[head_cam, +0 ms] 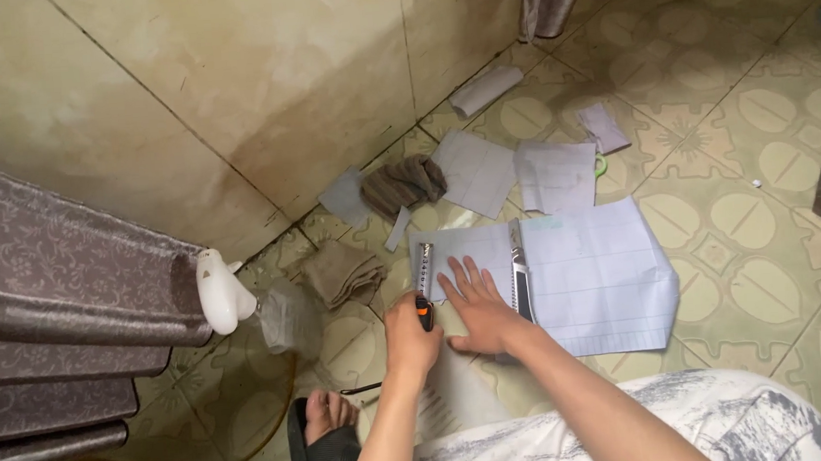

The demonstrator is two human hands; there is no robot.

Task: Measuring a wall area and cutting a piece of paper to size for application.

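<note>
- Folded brown cloth [344,272] at 10 o'clock of hands, soft, rumpled.
- L hand [410,336] fist closed round orange-black utility knife [423,287]; blade strip points to 12.
- R hand [478,305] flat, fingers spread wide, pressing grey paper sheet [465,248].
- Second cutter [520,281] at 3 o'clock of R hand, beside lined white sheet [602,280].
- Loose paper scraps [556,174] at 12-1, on patterned tile floor [769,263].

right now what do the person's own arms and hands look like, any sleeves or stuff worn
Both arms are bare up to the frame edge: no sleeves, gloves, watch or rings show on the left hand or right hand. Below them lies a white garment with grey marbled print.
</note>
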